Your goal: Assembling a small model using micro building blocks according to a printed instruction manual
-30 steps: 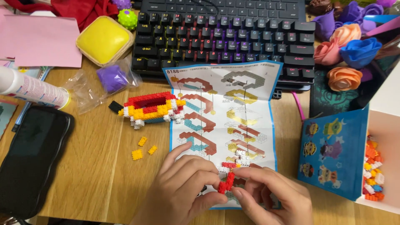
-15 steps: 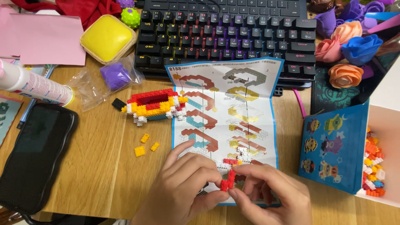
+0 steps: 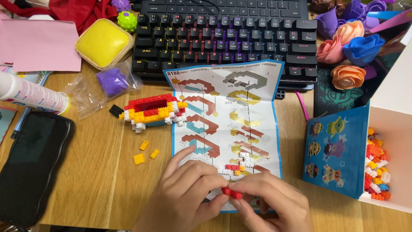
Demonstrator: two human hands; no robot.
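Both the left hand [image 3: 184, 195] and the right hand [image 3: 270, 202] pinch a small red brick piece [image 3: 231, 193] between their fingertips, over the lower edge of the instruction sheet [image 3: 225, 124] (half-built brick model [image 3: 150, 112] lies nearby on the wooden surface [image 3: 103, 180]).

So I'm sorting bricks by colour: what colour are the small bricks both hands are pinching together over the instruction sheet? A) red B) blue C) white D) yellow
A: the left hand and right hand pinch small red bricks between their fingertips, above the lower edge of the instruction sheet.
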